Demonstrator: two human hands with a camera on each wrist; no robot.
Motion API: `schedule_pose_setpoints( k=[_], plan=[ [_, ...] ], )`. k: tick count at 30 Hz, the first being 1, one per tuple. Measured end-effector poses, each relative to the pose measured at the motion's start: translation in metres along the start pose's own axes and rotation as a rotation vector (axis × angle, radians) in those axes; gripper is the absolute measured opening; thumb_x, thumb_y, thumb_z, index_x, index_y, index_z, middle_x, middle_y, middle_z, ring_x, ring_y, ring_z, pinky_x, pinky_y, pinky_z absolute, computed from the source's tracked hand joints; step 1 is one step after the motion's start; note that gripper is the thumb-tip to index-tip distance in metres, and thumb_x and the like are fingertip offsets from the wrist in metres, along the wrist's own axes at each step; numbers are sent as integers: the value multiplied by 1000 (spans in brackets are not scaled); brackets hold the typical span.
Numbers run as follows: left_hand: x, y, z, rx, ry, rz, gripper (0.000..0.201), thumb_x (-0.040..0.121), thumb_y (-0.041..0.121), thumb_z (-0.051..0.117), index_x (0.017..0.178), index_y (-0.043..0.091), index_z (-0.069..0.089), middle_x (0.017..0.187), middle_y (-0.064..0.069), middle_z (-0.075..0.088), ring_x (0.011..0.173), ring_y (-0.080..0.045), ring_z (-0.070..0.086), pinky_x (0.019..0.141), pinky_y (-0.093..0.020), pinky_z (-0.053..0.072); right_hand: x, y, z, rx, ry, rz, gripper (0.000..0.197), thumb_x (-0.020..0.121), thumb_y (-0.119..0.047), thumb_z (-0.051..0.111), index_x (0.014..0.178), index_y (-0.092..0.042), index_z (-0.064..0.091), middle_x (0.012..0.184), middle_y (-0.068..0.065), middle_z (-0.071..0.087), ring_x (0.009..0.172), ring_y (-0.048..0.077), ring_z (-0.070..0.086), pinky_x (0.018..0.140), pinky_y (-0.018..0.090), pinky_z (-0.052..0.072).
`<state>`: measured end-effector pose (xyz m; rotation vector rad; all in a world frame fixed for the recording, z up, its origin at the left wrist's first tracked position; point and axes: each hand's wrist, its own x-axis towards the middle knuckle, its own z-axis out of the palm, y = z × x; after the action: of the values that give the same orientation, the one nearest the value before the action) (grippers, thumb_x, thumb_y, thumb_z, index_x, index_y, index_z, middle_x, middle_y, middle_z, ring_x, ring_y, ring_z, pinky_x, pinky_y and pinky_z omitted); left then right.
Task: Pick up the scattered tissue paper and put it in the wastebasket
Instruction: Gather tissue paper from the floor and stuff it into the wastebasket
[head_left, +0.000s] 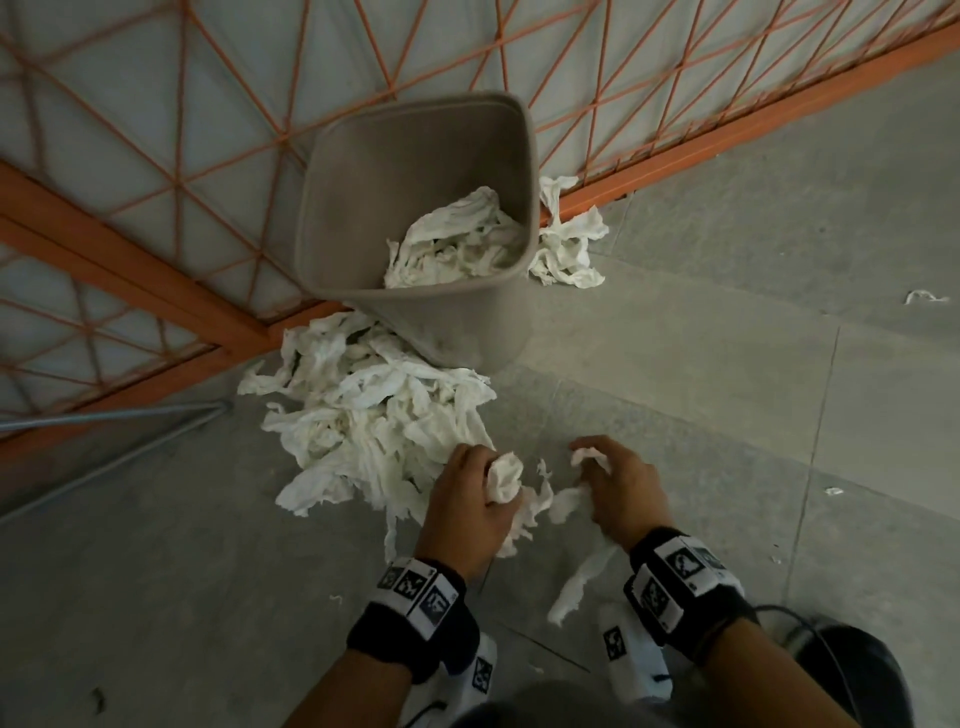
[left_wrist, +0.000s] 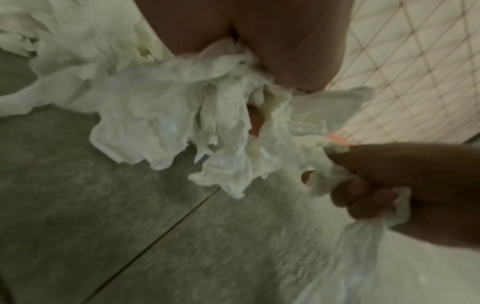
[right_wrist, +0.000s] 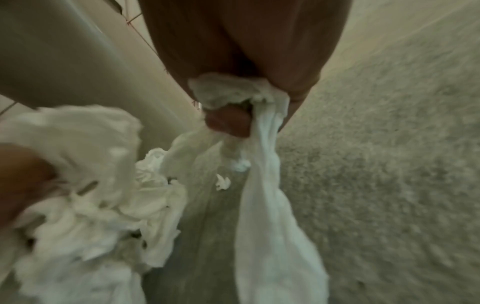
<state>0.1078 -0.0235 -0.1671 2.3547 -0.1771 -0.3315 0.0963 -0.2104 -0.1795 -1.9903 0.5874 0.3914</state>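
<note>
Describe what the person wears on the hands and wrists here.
The left hand and right hand are bare, no gloves or sleeves. Each wrist carries a black band with white square-patterned marker tiles; white marker-printed blocks hang below, and a dark cable trails from the right band.

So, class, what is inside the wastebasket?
Crumpled white tissue paper lies inside the wastebasket, heaped toward its near wall. The far inner wall is bare. Anything beneath the tissue, and the bottom itself, is covered.

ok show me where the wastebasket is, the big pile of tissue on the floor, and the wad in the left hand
wastebasket (head_left: 358, 171): head view, on the bare inner wall.
big pile of tissue (head_left: 363, 410): head view, middle of the heap on the floor.
wad in the left hand (head_left: 504, 475): head view, the bunched part showing past the fingers.
</note>
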Motion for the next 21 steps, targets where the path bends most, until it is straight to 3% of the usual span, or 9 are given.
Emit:
schedule_pose_setpoints(
  k=[1, 3, 6, 8, 11, 13, 15, 18, 21],
  plan=[
    [-2, 4, -7, -53, 38, 4, 27, 79, 39, 59, 92, 16, 54, 85, 5, 56, 75, -9, 55, 70, -20, 43, 0, -8, -2, 6, 3, 0, 18, 93, -30, 52, 90, -26, 70, 80, 6, 71, 63, 23, 65, 55, 27, 50],
    [-4, 14, -23, -129, 95, -13, 22, 83, 35, 57, 97, 19, 53, 72, 11, 58, 65, -2, 56, 62, -16, 42, 2, -29, -7, 18, 15, 10, 45, 88, -55, 51, 69, -19, 70, 65, 2, 68, 64, 21, 64, 61, 29, 47],
    [-4, 35, -50, -173, 170, 35, 17, 86, 27, 58, 100, 21, 51, 72, 6, 65, 67, -7, 61, 60, -26, 50, -1, -74, -23, 116, -1, 29, 69, 81, -72, 43, 45, -14, 55, 45, -5, 57, 43, 13, 53, 53, 25, 41],
    [-1, 58, -73, -203, 213, 97, 15, 86, 25, 61, 97, 19, 52, 72, 3, 65, 67, -10, 62, 60, -28, 51, -9, -110, -39, 214, -49, -1, 70, 82, -75, 37, 46, -15, 48, 38, -6, 48, 34, 10, 41, 44, 21, 34],
    [8, 98, -112, -216, 294, 153, 19, 85, 26, 68, 83, 18, 51, 66, 4, 62, 61, -9, 59, 55, -22, 46, -20, -164, -65, 346, -105, -176, 57, 93, -58, 38, 58, -16, 55, 44, -4, 45, 35, 11, 34, 38, 20, 28],
    [17, 122, -142, -203, 328, 216, 22, 84, 22, 69, 77, 22, 49, 63, 8, 57, 59, -6, 55, 53, -18, 42, -25, -200, -79, 438, -128, -360, 34, 98, -39, 42, 79, -19, 62, 56, 1, 47, 39, 9, 36, 40, 21, 31],
    [32, 139, -169, -218, 352, 295, 20, 83, 16, 67, 78, 23, 49, 66, 9, 55, 60, -4, 52, 56, -20, 41, -21, -231, -89, 540, -169, -529, 14, 98, -22, 45, 100, -20, 58, 65, -6, 51, 48, 6, 44, 42, 22, 37],
    [64, 161, -206, -184, 509, 376, 14, 81, 14, 62, 85, 19, 50, 77, 1, 55, 70, -14, 52, 67, -34, 46, -8, -275, -102, 614, -255, -732, 28, 94, -5, 44, 112, -22, 56, 78, 3, 53, 69, 22, 48, 55, 25, 41],
    [104, 175, -227, -174, 626, 393, 15, 83, 22, 59, 95, 15, 54, 88, -3, 62, 82, -20, 60, 75, -39, 51, 8, -313, -105, 596, -243, -862, 39, 79, 5, 41, 101, -22, 59, 89, 9, 45, 78, 24, 40, 64, 28, 36]
  ],
)
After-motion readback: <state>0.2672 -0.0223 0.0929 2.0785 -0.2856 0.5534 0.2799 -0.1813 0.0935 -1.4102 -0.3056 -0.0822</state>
